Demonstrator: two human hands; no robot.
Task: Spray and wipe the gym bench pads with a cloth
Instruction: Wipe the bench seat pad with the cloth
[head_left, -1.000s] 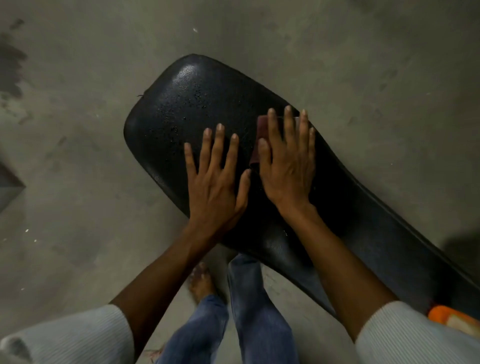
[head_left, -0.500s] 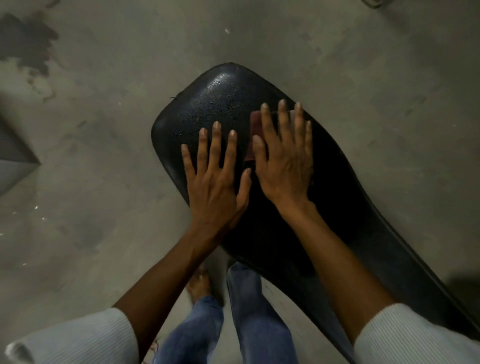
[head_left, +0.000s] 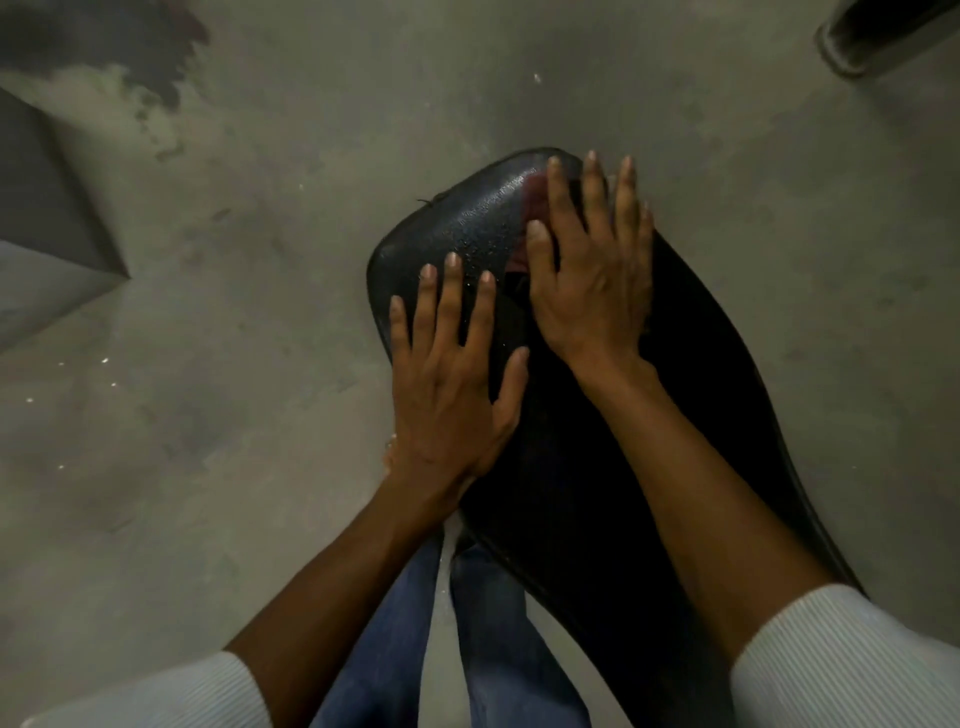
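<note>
Right hand presses a cloth flat under straight fingers to wipe the pad; left hand, fingers spread, steadies it.

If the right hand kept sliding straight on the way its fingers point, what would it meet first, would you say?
Probably nothing solid: the right hand, flat on the cloth, has its fingertips already at the bench pad rim, so it would likely run off the end over bare floor.
</note>
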